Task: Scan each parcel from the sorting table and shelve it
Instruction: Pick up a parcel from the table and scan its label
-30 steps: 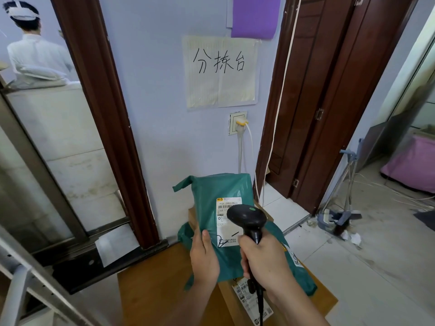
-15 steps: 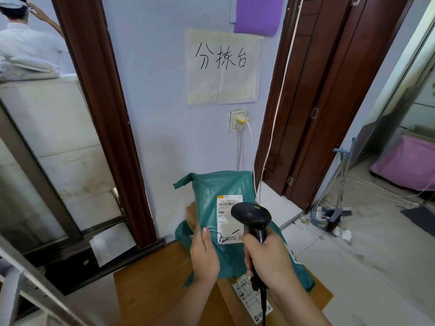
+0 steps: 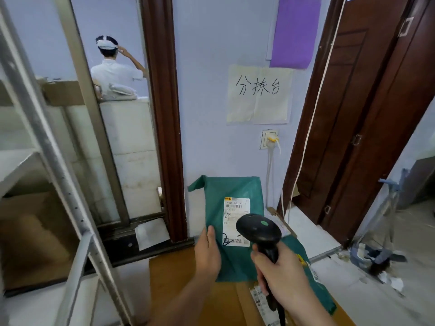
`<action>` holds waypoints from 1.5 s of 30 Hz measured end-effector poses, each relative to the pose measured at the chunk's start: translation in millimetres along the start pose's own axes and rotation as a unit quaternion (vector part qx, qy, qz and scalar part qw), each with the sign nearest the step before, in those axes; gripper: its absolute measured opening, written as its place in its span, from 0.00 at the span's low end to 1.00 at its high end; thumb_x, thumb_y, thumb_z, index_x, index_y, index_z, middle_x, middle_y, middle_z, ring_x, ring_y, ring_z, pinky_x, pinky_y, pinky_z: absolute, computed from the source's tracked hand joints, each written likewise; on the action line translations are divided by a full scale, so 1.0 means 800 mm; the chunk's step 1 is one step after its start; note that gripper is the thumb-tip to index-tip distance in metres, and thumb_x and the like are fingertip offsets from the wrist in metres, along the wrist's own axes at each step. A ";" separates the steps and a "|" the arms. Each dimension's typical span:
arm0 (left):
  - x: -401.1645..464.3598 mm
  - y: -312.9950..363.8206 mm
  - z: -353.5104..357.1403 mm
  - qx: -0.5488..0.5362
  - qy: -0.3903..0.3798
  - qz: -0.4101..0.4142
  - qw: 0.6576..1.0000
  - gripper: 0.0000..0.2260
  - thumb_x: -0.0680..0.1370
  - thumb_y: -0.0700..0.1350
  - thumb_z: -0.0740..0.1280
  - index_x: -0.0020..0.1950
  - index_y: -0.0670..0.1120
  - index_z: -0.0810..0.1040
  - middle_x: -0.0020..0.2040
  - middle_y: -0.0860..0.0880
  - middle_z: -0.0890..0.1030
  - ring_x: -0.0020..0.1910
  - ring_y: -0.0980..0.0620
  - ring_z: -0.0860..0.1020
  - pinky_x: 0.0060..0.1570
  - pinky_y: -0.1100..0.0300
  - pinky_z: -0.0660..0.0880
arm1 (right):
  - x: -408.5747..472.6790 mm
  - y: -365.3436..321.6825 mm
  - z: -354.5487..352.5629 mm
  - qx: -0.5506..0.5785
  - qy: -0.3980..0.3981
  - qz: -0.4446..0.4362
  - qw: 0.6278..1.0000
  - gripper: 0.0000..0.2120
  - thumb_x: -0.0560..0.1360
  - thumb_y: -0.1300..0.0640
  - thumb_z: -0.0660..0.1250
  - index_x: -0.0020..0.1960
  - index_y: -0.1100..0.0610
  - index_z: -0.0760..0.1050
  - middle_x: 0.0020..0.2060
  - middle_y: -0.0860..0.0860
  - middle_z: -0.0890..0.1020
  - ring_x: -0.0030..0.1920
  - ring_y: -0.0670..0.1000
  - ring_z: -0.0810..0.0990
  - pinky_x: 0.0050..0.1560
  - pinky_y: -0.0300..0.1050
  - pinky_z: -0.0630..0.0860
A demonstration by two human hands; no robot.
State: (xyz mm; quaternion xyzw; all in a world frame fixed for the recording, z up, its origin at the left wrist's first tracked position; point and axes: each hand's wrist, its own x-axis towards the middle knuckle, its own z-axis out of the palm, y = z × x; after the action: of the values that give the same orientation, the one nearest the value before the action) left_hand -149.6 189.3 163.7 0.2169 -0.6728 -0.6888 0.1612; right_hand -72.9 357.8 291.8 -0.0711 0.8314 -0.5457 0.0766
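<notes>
Holding a green parcel [image 3: 231, 203] upright above the wooden sorting table [image 3: 174, 285], the left hand [image 3: 207, 251] grips its lower left edge, thumb across the front. The right hand [image 3: 280, 274] is wrapped round the handle of a black scanner [image 3: 259, 231], whose head sits just before the parcel's white label [image 3: 236, 221]. A second green parcel [image 3: 303, 267] lies on the table behind.

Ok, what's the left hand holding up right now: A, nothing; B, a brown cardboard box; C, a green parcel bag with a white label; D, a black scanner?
C: the left hand grips the edge of the green parcel bag, upright, its white label facing the scanner in the right hand.
</notes>
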 end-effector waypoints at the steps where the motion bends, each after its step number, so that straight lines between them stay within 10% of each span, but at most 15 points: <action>1: -0.012 0.001 -0.009 -0.003 0.008 0.003 1.000 0.15 0.87 0.55 0.55 0.67 0.51 0.75 0.58 0.53 0.81 0.58 0.55 0.78 0.60 0.58 0.73 | -0.008 0.003 0.000 -0.011 -0.013 -0.012 1.000 0.03 0.77 0.57 0.68 0.47 0.56 0.75 0.25 0.55 0.75 0.25 0.51 0.75 0.34 0.55 0.77; 7: -0.108 -0.007 -0.065 0.017 0.096 0.001 0.995 0.23 0.87 0.58 0.54 0.76 0.48 0.72 0.68 0.51 0.79 0.67 0.51 0.76 0.71 0.50 0.72 | -0.084 0.016 -0.003 -0.021 -0.100 -0.058 0.993 0.06 0.78 0.54 0.67 0.44 0.55 0.75 0.24 0.56 0.76 0.25 0.55 0.75 0.35 0.54 0.77; 15: -0.259 -0.014 -0.143 0.021 0.181 0.030 0.983 0.19 0.87 0.55 0.53 0.56 0.46 0.79 0.49 0.49 0.84 0.50 0.52 0.83 0.44 0.63 0.75 | -0.202 0.006 0.008 0.006 -0.185 -0.084 0.979 0.08 0.80 0.57 0.66 0.44 0.60 0.75 0.24 0.56 0.76 0.24 0.55 0.73 0.31 0.49 0.75; 32: -0.502 -0.045 -0.367 0.057 0.253 0.060 0.964 0.16 0.88 0.50 0.54 0.57 0.49 0.80 0.49 0.54 0.84 0.48 0.61 0.80 0.47 0.70 0.73 | -0.427 -0.037 0.162 0.051 -0.305 -0.111 0.944 0.04 0.78 0.59 0.67 0.47 0.60 0.74 0.25 0.55 0.75 0.24 0.54 0.72 0.28 0.46 0.72; 38: -0.577 -0.062 -0.481 0.053 0.354 0.037 0.933 0.16 0.88 0.52 0.55 0.54 0.50 0.82 0.48 0.52 0.86 0.50 0.56 0.82 0.55 0.55 0.77 | -0.501 -0.064 0.239 0.051 -0.375 -0.128 0.917 0.04 0.78 0.60 0.67 0.46 0.60 0.75 0.25 0.55 0.75 0.25 0.53 0.73 0.28 0.44 0.74; 45: -0.628 -0.058 -0.587 0.033 0.460 0.022 0.887 0.14 0.88 0.53 0.55 0.56 0.56 0.81 0.54 0.57 0.84 0.56 0.58 0.80 0.57 0.61 0.74 | -0.545 -0.098 0.325 0.051 -0.438 -0.143 0.886 0.05 0.78 0.60 0.67 0.47 0.62 0.74 0.25 0.54 0.75 0.25 0.54 0.72 0.28 0.45 0.73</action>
State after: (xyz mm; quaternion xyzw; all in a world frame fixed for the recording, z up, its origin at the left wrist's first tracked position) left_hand 524.5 47.3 158.1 0.4998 -0.5503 -0.4854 0.4602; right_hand 409.2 181.7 283.3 -0.4170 0.6648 -0.5059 0.3580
